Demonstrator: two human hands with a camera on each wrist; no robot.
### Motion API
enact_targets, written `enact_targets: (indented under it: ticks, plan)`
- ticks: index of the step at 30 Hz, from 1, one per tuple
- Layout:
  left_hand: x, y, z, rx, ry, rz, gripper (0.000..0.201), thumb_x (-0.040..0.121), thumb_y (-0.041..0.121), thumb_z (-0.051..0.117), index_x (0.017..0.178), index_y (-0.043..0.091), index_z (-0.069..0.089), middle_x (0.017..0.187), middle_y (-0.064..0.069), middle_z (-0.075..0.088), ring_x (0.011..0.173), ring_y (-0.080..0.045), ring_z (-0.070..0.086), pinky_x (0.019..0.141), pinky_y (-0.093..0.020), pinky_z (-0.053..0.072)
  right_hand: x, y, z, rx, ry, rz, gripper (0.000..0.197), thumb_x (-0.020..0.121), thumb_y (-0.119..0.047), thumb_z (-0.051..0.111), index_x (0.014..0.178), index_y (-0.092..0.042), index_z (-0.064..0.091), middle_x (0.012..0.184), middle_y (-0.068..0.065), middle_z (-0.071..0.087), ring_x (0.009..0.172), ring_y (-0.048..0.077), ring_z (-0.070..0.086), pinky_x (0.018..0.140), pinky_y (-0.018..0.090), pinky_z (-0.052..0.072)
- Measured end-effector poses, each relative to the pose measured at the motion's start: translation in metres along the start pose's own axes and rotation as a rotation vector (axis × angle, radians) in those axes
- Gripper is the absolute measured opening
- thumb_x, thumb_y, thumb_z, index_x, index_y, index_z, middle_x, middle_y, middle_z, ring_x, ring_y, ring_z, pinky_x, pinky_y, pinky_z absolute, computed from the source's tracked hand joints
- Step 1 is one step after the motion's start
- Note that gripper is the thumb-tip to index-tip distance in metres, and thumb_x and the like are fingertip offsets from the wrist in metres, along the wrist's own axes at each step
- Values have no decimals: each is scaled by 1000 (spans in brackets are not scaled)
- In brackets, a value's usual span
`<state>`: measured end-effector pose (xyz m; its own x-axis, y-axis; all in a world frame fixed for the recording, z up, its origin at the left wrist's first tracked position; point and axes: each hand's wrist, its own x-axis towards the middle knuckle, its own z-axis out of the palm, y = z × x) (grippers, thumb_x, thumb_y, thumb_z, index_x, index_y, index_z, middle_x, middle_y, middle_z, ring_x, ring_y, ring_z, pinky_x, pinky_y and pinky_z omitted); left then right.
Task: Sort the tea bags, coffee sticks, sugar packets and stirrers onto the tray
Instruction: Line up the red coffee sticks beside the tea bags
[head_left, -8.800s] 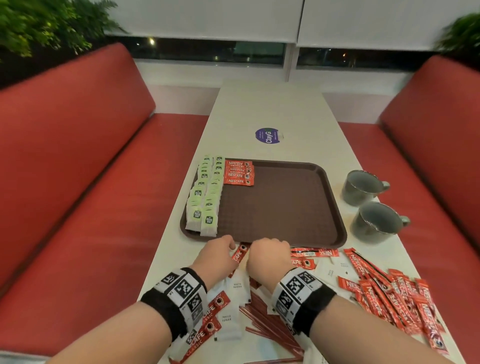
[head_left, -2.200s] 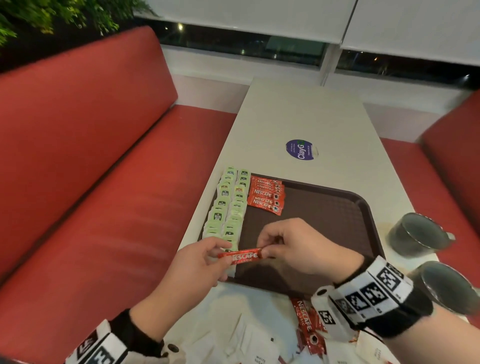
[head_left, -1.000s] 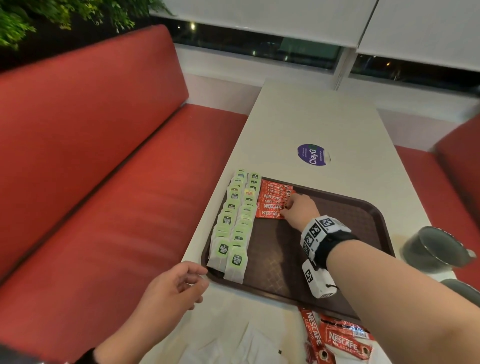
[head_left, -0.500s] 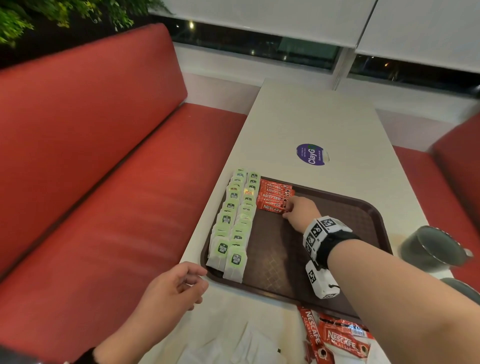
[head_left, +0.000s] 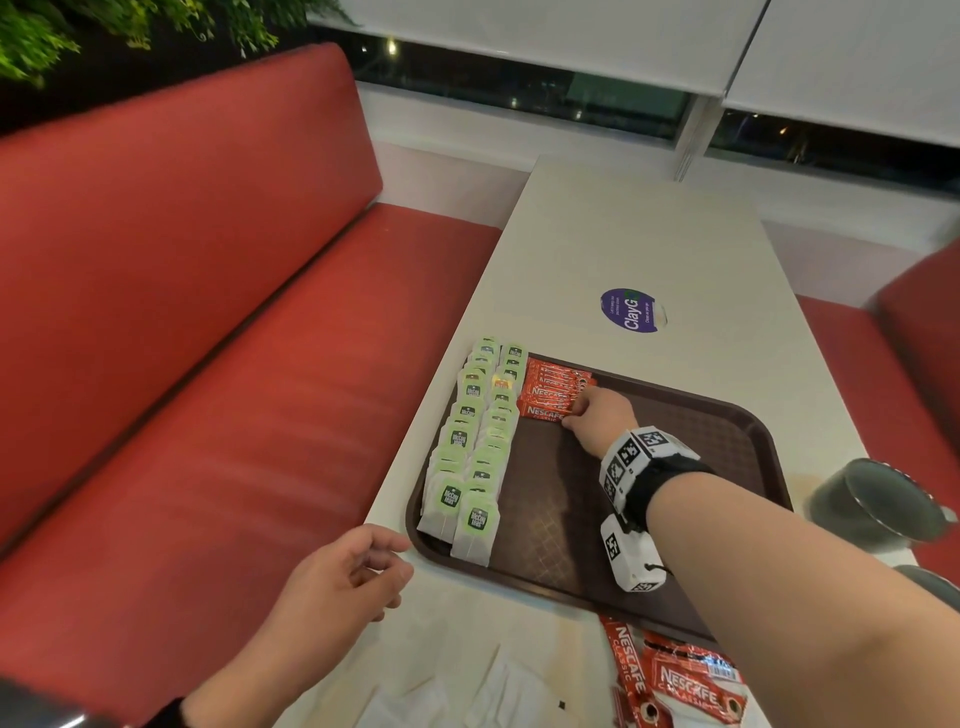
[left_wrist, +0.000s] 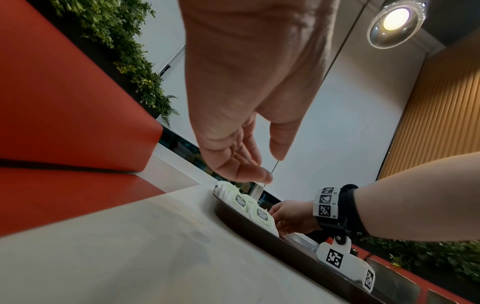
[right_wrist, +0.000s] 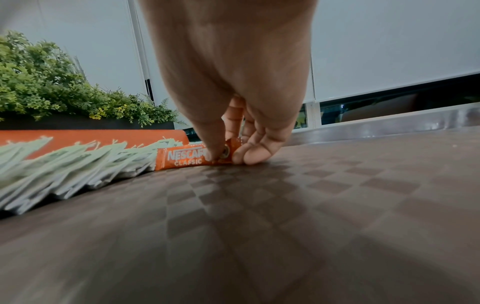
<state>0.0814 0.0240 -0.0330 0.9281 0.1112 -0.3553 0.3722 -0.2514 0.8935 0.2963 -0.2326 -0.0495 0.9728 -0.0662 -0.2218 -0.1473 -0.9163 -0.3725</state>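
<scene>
Right hand (head_left: 597, 421): reaches over the tray (head_left: 727, 447), fingertips at the near end of the coffee stick stack. The head view hides the grip. The right wrist view shows it: thumb and fingers (right_wrist: 249, 156) pinch the right end of the nearest coffee stick (right_wrist: 182, 158), which lies flat on the tray floor, its left end just beside the tea bags (right_wrist: 64, 164).

Left hand (head_left: 348, 577): at the tray's near-left corner, over the tabletop (head_left: 649, 234), fingers loosely curled, holding nothing. The left wrist view confirms an empty palm (left_wrist: 233, 160) and shows the hand raised clear of the surface, which the head view does not settle.

Counts, head view: tea bags (head_left: 478, 441) in two overlapped rows along the tray's left edge; exact number cannot be told. Coffee stick stack (head_left: 553, 392) just right of the tea bags at the tray's far-left; sticks overlap, roughly five or six. Loose coffee sticks (head_left: 670, 675) on the tabletop near the tray's near edge: at least three. White sugar packets (head_left: 498, 691) to the left of those, several. Two grey cups (head_left: 872, 504) right of the tray, the nearer one mostly cut off.
</scene>
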Motion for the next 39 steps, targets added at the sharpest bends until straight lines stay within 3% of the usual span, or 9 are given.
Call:
enact_targets:
  ticks: [2,7,20,25,29,33,36,39]
  plan:
    - [0,-1,1,-1,-3,1,13,84,6,66,89,18,67,76,1,69,63,-14,66,58,-26,50,-1,0,1,-1,6,-7,15,89,-21,63,95,-8,60,90,3,55,93,23,57,76,27,40]
    - [1,-1,1,-3,-4,4,13,84,5,66,89,18,67,76,2,69,63,-15,65,58,-26,50,-4,7,1,41,44,-12,16,87,-24,65,86,-13,53,87,2,55,90,23,56,75,26,39]
    - [1,1,1,7,-2,9,13,85,6,66,90,18,67,76,1,69,63,-14,66,57,-24,49,-10,13,-1,60,60,-27,22,86,-26,67,97,-9,60,88,2,55,84,19,52,77,27,41]
    - [0,-1,-2,19,14,18,14,84,7,66,90,19,67,77,0,69,63,-13,66,57,-23,50,-10,12,-1,-38,24,-28,19,89,-28,63,85,-13,54,88,3,55,95,25,59,75,29,42]
    - [-6,3,-4,37,28,33,14,85,8,67,90,21,66,77,-1,69,64,-12,67,56,-21,50,-15,8,-3,-95,17,-50,20,90,-33,61,89,-13,56,93,8,59,99,27,59,76,30,43]
    - [-14,1,-13,82,48,57,13,85,13,67,91,24,65,81,0,71,67,-10,67,57,-19,50,-30,3,-16,33,106,-86,23,88,-33,62,84,-10,61,88,8,63,92,28,61,73,28,41]
    - [-26,-2,-20,82,71,65,12,86,13,66,93,23,65,82,-1,71,67,-10,67,57,-18,50,-62,-3,-35,227,203,-167,22,88,-29,62,83,-7,65,82,5,65,84,21,59,71,27,37]
    - [-41,-9,-27,123,80,77,11,85,14,68,89,23,67,83,-2,71,70,-13,67,59,-21,51,-121,-2,-56,344,232,-269,15,87,-27,64,78,-14,65,79,-3,65,76,12,57,67,27,36]
